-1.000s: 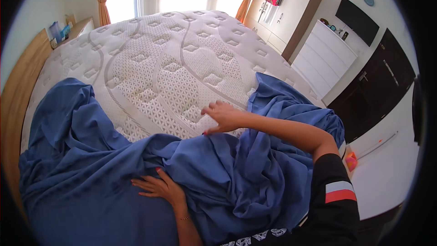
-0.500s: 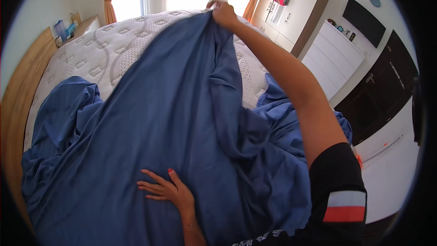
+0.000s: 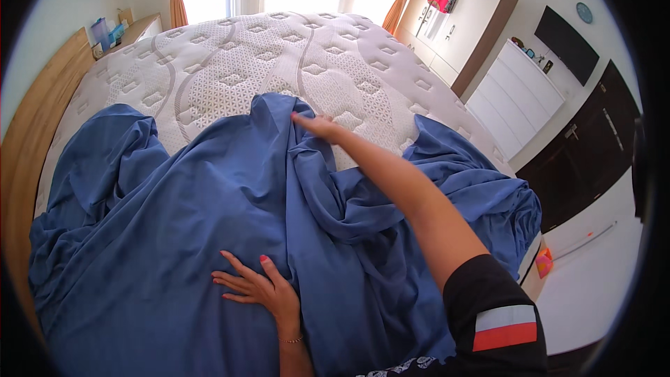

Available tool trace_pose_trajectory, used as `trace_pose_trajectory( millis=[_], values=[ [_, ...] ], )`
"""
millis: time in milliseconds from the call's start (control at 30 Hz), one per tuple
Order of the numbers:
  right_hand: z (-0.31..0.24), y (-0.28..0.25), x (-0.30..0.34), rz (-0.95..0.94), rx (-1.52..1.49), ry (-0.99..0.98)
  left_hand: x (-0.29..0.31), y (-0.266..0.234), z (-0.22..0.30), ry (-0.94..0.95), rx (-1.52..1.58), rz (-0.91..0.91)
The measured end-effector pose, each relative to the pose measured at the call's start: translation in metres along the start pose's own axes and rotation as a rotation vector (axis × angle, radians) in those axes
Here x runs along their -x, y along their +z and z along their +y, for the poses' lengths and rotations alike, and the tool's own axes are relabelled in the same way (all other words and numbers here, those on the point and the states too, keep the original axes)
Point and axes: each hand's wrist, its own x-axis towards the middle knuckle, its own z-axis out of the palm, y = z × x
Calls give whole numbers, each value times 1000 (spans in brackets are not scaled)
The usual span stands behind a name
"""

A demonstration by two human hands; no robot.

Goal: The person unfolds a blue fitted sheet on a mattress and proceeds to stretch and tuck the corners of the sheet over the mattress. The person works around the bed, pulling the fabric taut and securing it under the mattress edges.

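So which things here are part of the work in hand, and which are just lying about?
In hand:
- blue sheet, bunched across the near half of the bed
- white quilted mattress, bare beyond the sheet
- left hand, flat on the sheet
- right hand, fingers outstretched at the sheet's far edge

Lying about:
- white dresser
- wall screen
- small items on the bedside shelf

Dark flat screen on wall above white dresser.

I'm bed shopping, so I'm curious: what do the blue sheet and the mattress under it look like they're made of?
The blue sheet looks like thin woven fabric, matte and probably cotton or a blend: it drapes in soft folds. The mattress has a white quilted knit cover with a raised diamond pattern and grey wavy stripes; its filling isn't visible.
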Motion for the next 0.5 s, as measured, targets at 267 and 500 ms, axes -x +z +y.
trace_pose_trajectory(
  millis=[267,500],
  values=[
    [-104,-22,185,-460,-371,-549,-12,-23,0,200,818,357],
    [-23,-10,334,-1481,-39,-1212,-15,-116,16,-237,913,-161]
  ],
)
